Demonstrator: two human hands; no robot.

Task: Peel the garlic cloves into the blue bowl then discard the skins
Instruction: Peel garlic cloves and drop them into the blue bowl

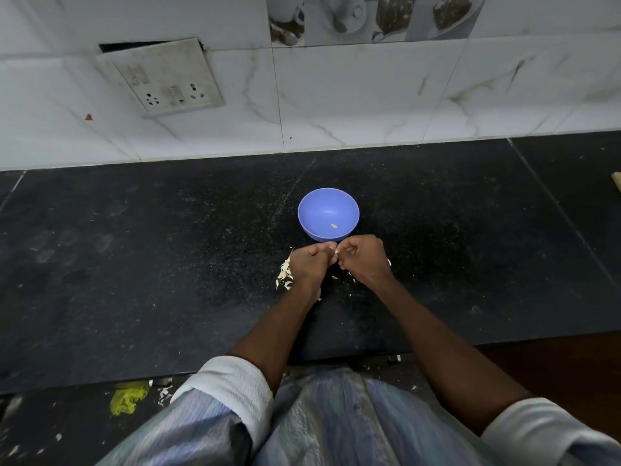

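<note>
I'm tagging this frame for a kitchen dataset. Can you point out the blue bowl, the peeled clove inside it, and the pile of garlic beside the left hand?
blue bowl [311, 210]: head view, bare inner wall.
peeled clove [334, 226]: head view, its middle.
pile of garlic [284, 271]: head view, middle of the heap.

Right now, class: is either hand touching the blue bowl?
Cannot tell. In the head view the left hand and right hand sit just before the blue bowl, hiding any gap.

We are looking down at a counter [134, 264] with the bowl [328, 214] sitting near its middle, one peeled clove [334, 226] lying inside. Just before it, the left hand [307, 264] and right hand [364, 260] are meeting (fingertips touching). Skins [284, 274] are lying left of the left hand. A socket plate [161, 79] is sitting on the wall behind, to the left.
</note>
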